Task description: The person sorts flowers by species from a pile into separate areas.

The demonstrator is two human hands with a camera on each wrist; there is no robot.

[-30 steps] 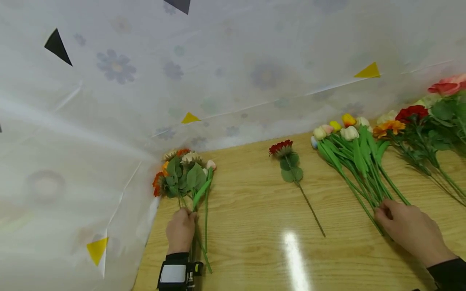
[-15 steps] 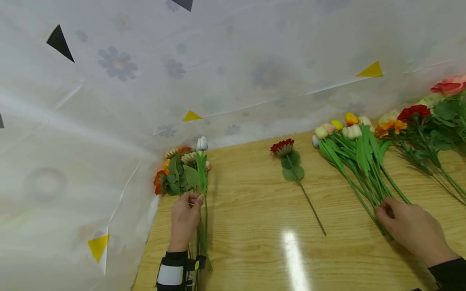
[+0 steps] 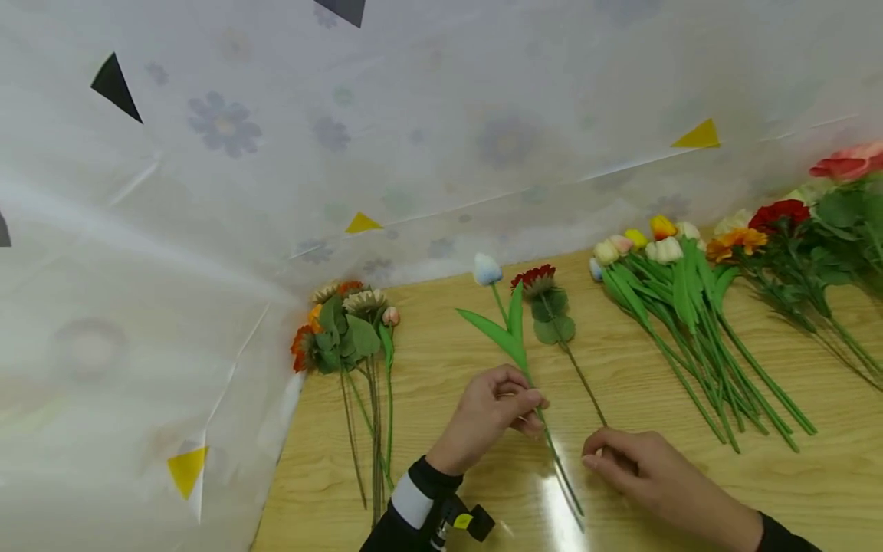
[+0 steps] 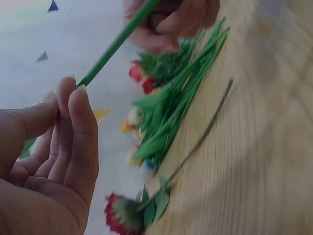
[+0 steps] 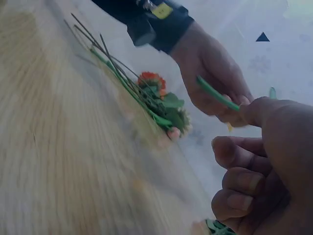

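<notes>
A pale white-blue tulip (image 3: 487,270) with long green leaves is pinched by its stem between the thumb and fingers of my left hand (image 3: 488,410), raised over the table's middle. In the left wrist view, its green stem (image 4: 117,45) runs up from the fingertips. My right hand (image 3: 655,475) hovers just right of the stem's lower part, fingers loosely curled, with nothing seen in them. In the right wrist view its thumb (image 5: 257,111) overlaps the stem, and a gap shows between thumb and forefinger. A dark red flower (image 3: 534,280) lies just behind the hands, stem end free.
To the left lies a mixed bunch (image 3: 348,330) of orange and cream flowers with a pink tulip. Several tulips (image 3: 690,307) lie in a pile on the right, beside red and orange flowers (image 3: 779,230). A white patterned sheet (image 3: 441,153) rises behind the wooden table (image 3: 455,368).
My left hand has lifted the white-blue tulip from the left bunch and carried it right to the middle. My right hand has left the tulip pile's stems and moved left towards it.
</notes>
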